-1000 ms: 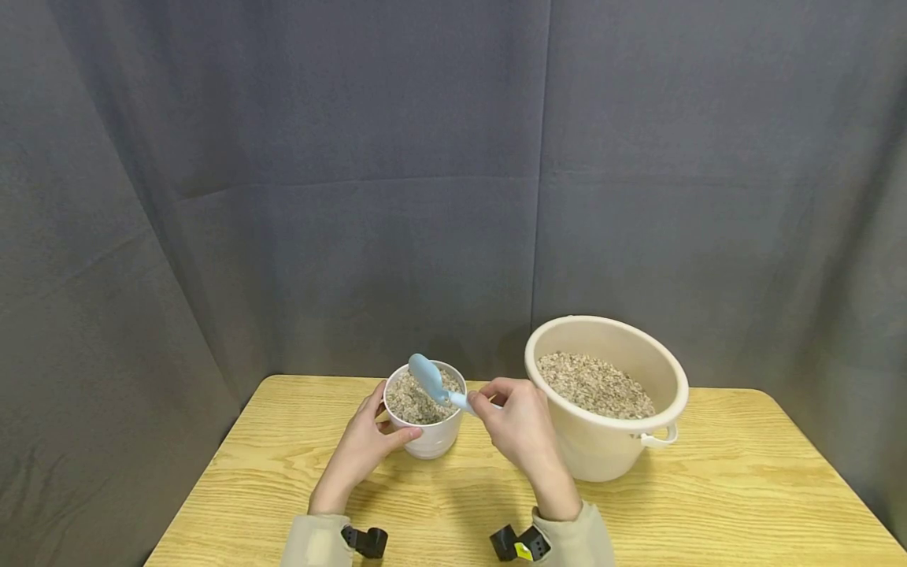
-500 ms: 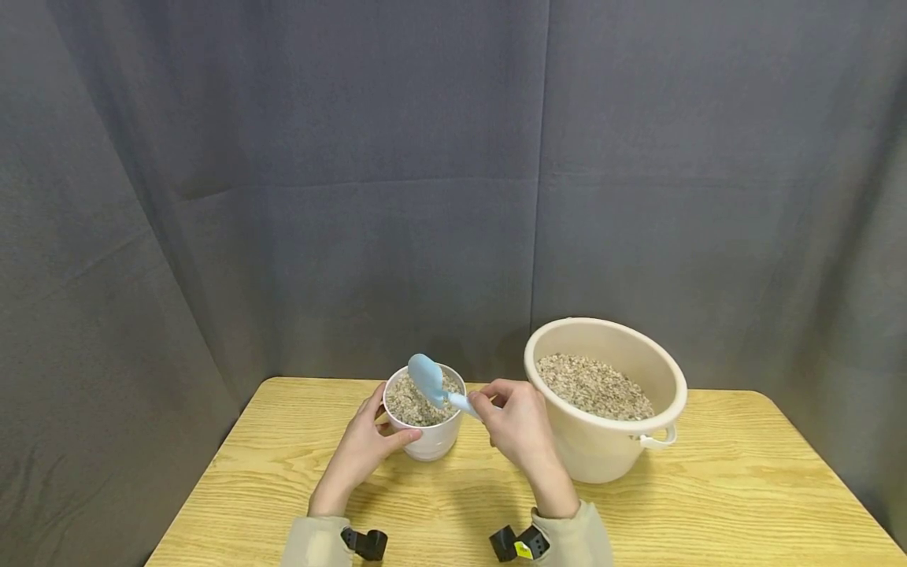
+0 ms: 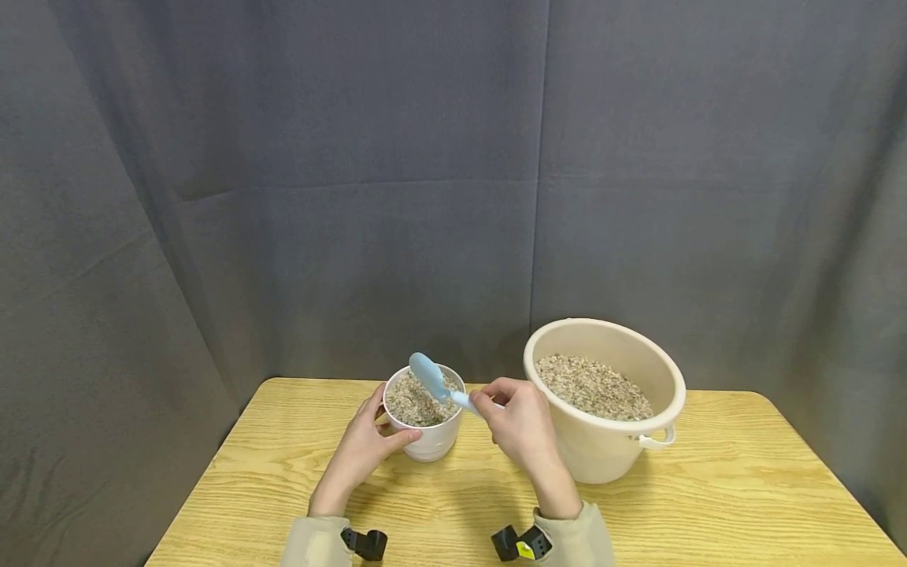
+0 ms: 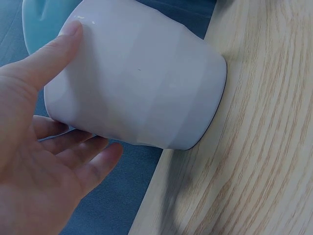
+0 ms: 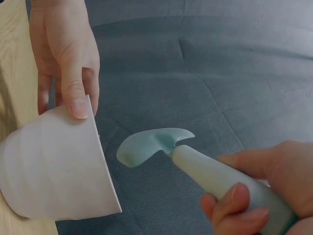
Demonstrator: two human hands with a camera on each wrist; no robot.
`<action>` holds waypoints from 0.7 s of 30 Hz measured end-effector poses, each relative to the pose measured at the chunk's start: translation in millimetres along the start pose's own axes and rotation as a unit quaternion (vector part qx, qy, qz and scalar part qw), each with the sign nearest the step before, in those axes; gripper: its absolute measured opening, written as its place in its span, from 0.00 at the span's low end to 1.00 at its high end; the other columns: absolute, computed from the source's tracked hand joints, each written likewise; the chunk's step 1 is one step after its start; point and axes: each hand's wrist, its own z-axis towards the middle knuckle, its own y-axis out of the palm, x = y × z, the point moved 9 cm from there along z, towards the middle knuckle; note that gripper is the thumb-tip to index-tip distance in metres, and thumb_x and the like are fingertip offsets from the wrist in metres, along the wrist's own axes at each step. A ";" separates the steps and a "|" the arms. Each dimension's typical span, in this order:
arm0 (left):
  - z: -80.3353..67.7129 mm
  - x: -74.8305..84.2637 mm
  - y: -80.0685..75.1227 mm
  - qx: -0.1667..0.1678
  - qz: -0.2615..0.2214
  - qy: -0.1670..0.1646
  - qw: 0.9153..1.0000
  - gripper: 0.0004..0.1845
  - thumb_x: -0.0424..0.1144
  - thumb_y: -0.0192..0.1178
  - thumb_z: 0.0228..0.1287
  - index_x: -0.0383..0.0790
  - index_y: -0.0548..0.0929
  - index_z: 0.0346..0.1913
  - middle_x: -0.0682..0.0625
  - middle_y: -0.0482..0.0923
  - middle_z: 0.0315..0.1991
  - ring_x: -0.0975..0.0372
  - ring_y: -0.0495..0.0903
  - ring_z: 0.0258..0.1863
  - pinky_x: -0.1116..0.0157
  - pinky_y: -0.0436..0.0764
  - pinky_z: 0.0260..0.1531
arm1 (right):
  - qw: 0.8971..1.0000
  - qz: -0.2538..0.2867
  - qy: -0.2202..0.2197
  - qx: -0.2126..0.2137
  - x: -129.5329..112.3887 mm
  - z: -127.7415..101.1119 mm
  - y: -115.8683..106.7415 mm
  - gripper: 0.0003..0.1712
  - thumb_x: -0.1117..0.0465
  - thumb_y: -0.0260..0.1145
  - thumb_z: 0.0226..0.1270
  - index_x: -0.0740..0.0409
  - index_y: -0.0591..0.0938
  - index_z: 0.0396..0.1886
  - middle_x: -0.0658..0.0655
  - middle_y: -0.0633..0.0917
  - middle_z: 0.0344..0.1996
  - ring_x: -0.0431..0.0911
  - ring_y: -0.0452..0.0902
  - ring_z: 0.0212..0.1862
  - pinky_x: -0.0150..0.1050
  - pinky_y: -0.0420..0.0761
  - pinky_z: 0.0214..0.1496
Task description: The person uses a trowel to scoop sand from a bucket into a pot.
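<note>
My left hand point(image 3: 363, 441) holds a white flowerpot point(image 3: 434, 446) that stands on the table, nearly full of grey-beige granules point(image 3: 414, 402). Its thumb lies against the front wall near the rim; in the left wrist view the curved fingers point(image 4: 100, 166) support the other side of the pot point(image 4: 142, 73). My right hand point(image 3: 524, 421) grips the handle of a light blue hand trowel point(image 3: 428, 376). The trowel's blade is over the pot's mouth, apart from the rim in the right wrist view, tilted with its back showing. No granules show on the blade point(image 5: 149, 144).
A large cream bucket point(image 3: 598, 461) with a white side handle point(image 3: 659, 438) stands right of my right hand, partly filled with similar granules point(image 3: 591, 386). The wooden table point(image 3: 744, 472) ends at a grey curtain point(image 3: 397, 197) behind and at both sides.
The trowel's blade turned to show more of its broad back half a second ago, and has since rolled back narrower. My left hand and the pot have stayed in place.
</note>
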 end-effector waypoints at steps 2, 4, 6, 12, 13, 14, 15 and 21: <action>0.0 -0.2 0.0 0.000 0.000 -0.001 1.000 0.56 0.46 0.78 0.48 0.44 0.55 0.77 0.41 0.58 0.71 0.49 0.63 0.69 0.56 0.74 0.62 | 1.000 -0.010 -0.012 0.010 -1.9 -0.1 -2.0 0.06 0.60 0.71 0.58 0.53 0.87 0.23 0.46 0.78 0.13 0.39 0.71 0.11 0.34 0.72 0.14; 0.1 0.1 0.1 0.000 -0.001 -0.001 1.000 0.55 0.45 0.78 0.49 0.44 0.55 0.77 0.41 0.58 0.71 0.49 0.63 0.69 0.56 0.74 0.62 | 0.999 -0.020 -0.025 0.022 -4.4 -0.6 -5.0 0.05 0.60 0.72 0.57 0.52 0.87 0.23 0.45 0.78 0.14 0.39 0.71 0.14 0.34 0.72 0.17; -0.2 0.6 -0.3 0.001 -0.001 0.000 1.000 0.55 0.44 0.78 0.49 0.43 0.55 0.77 0.40 0.58 0.71 0.48 0.63 0.69 0.56 0.74 0.61 | 0.998 -0.030 -0.034 0.035 -5.9 -0.8 -8.3 0.04 0.60 0.73 0.56 0.51 0.88 0.23 0.45 0.79 0.15 0.39 0.72 0.18 0.35 0.72 0.21; -1.3 3.3 -0.9 0.004 -0.010 0.005 1.000 0.54 0.40 0.77 0.50 0.41 0.54 0.77 0.37 0.57 0.72 0.45 0.62 0.69 0.52 0.73 0.62 | 0.998 -0.034 -0.035 0.048 -7.0 -2.1 -16.2 0.03 0.59 0.75 0.55 0.50 0.89 0.25 0.44 0.83 0.20 0.40 0.75 0.25 0.38 0.74 0.29; -1.2 3.2 -0.9 0.004 -0.009 0.005 1.000 0.55 0.40 0.77 0.50 0.41 0.54 0.77 0.36 0.56 0.72 0.45 0.62 0.69 0.52 0.73 0.62 | 0.998 -0.034 -0.037 0.050 -7.8 -2.5 -17.5 0.03 0.58 0.75 0.55 0.50 0.89 0.25 0.45 0.83 0.20 0.41 0.75 0.25 0.38 0.74 0.30; -1.2 3.2 -0.9 0.004 -0.007 0.005 1.000 0.55 0.40 0.77 0.50 0.41 0.54 0.77 0.36 0.56 0.72 0.45 0.62 0.69 0.52 0.73 0.62 | 0.997 -0.035 -0.038 0.052 -8.1 -2.7 -18.6 0.03 0.58 0.75 0.55 0.50 0.89 0.25 0.44 0.83 0.20 0.41 0.75 0.25 0.39 0.75 0.30; -1.2 3.0 -0.7 0.003 -0.004 0.005 1.000 0.55 0.40 0.77 0.50 0.40 0.53 0.77 0.36 0.56 0.72 0.45 0.62 0.69 0.53 0.73 0.62 | 0.997 -0.035 -0.042 0.055 -9.1 -3.1 -20.0 0.03 0.58 0.75 0.55 0.50 0.89 0.25 0.44 0.83 0.20 0.41 0.75 0.25 0.39 0.75 0.30; -0.7 1.9 -1.1 0.000 0.010 0.004 1.000 0.57 0.44 0.77 0.49 0.40 0.52 0.77 0.37 0.56 0.72 0.46 0.61 0.69 0.55 0.73 0.62 | 0.993 -0.032 -0.074 0.087 -17.7 -6.4 -30.1 0.04 0.59 0.76 0.54 0.50 0.88 0.24 0.43 0.82 0.19 0.41 0.74 0.24 0.37 0.74 0.26</action>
